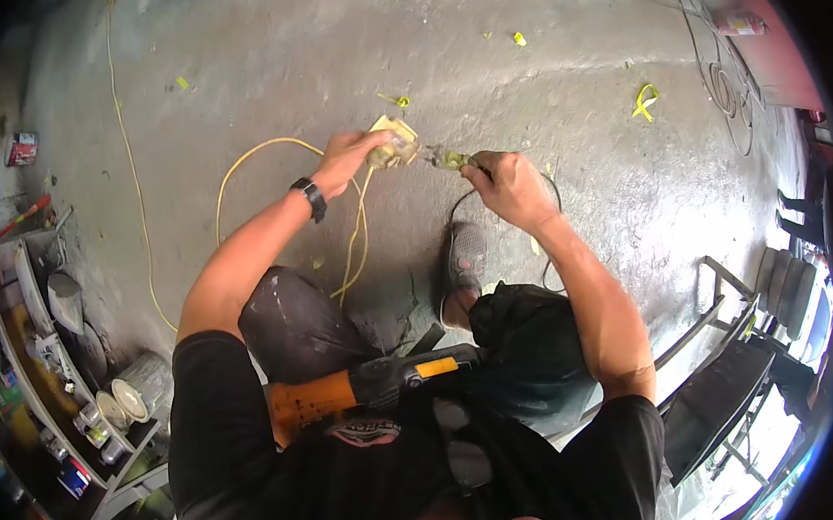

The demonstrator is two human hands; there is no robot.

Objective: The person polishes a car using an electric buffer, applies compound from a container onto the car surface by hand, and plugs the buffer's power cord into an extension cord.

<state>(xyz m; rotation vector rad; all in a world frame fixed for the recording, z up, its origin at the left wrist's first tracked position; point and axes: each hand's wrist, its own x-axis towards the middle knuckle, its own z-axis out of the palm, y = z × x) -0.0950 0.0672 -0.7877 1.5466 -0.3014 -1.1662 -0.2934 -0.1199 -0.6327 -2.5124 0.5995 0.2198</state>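
Note:
My left hand point(353, 158), with a black watch at the wrist, is closed around a pale yellow socket block point(395, 140) on a yellow cord point(361, 227). To its right, my right hand point(508, 184) grips a yellow-green plug point(450, 161). A small gap separates the plug's end from the block. A dark cable point(555, 192) curves down behind my right forearm. An orange and black power tool point(349, 395) lies across my lap.
Shelves point(29, 316) with cans and bottles stand at the left. A metal-framed bench point(720, 384) is at the lower right. Yellow scraps point(645, 102) lie on the concrete floor point(277, 67). Coiled hose point(728, 93) hangs or lies at the upper right; a person's legs point(800, 219) show at the right edge.

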